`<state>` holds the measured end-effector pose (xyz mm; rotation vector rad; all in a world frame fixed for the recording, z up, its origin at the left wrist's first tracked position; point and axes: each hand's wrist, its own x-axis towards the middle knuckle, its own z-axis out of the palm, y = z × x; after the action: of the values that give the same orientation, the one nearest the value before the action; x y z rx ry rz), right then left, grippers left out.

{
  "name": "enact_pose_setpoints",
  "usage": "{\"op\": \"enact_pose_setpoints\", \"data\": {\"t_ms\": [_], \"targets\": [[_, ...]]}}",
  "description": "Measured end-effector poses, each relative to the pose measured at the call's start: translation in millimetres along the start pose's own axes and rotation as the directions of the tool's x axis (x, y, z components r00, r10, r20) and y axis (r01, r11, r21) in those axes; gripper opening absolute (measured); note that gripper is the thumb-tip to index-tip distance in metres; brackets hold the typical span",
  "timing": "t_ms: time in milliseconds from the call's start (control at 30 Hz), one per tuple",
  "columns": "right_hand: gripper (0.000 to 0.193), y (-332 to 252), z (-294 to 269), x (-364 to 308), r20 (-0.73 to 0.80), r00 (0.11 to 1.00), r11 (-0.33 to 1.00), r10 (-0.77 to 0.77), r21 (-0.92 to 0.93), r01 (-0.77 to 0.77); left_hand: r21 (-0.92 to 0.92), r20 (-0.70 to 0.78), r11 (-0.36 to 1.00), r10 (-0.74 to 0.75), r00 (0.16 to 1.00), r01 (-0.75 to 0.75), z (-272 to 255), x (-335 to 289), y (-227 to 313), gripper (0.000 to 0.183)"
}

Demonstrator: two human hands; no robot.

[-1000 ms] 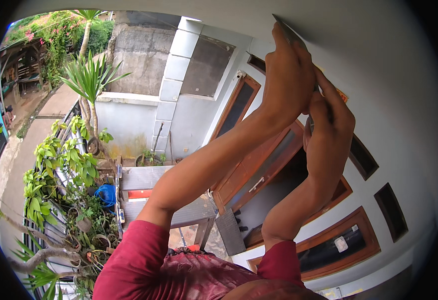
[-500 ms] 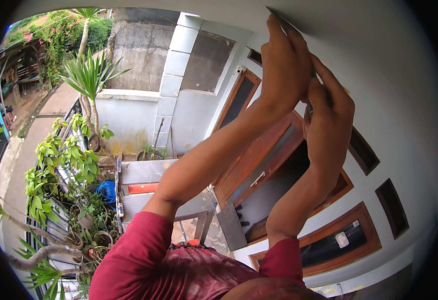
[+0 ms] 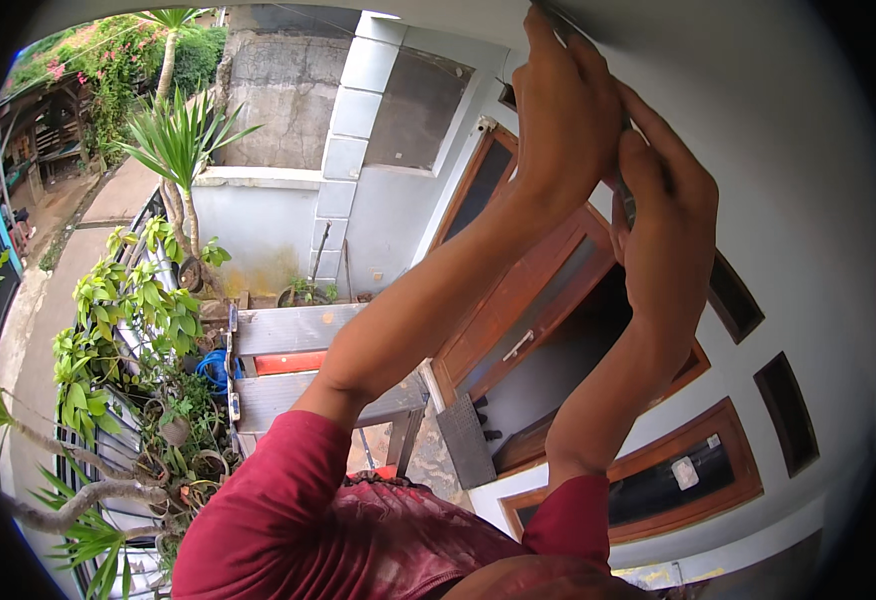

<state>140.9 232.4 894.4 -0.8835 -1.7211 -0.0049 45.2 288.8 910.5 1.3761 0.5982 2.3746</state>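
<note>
A person's left hand (image 3: pixel 570 130) and right hand (image 3: pixel 670 205), both raised, grip one thin flat tool (image 3: pixel 562 18) at a white ceiling (image 3: pixel 678 40), its dark edge showing by the left fingertips. Below and left of the hands, at least three pots (image 3: pixel 174 432) hold plants near one blue container (image 3: pixel 215 371), its contents hidden. Two grey planks (image 3: pixel 293 329) lie lower left; two narrow dark openings (image 3: pixel 786 415) sit lower right.
</note>
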Motion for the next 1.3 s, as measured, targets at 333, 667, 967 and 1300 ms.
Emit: {"op": "enact_pose_setpoints", "data": {"t_ms": [333, 667, 967, 1300], "targets": [[0.039, -0.1, -1.1, 10.9, 0.022, 0.999, 0.998, -0.048, -0.049, 0.049, 0.026, 0.020, 1.000, 0.016, 1.000, -0.016, -3.1, 11.1, -5.0, 0.028], [0.031, 11.5, 10.4, -9.4, -0.100, 0.902, 0.854, -0.421, -0.380, 0.356, -0.041, 0.062, 0.987, 0.158, 0.986, -0.155, -3.1, 9.6, -13.5, 0.021], [0.026, 22.2, 10.3, 4.3, -0.117, 0.875, 0.838, -0.471, -0.368, 0.402, -0.032, 0.124, 0.999, 0.039, 0.992, -0.035, -14.4, 11.1, -0.2, 0.025], [0.027, 18.7, 44.3, 19.4, -0.087, 0.855, 0.799, -0.511, -0.416, 0.435, 0.003, 0.031, 0.966, 0.257, 0.966, -0.257, -22.0, 37.0, -36.5, 0.018]]}}
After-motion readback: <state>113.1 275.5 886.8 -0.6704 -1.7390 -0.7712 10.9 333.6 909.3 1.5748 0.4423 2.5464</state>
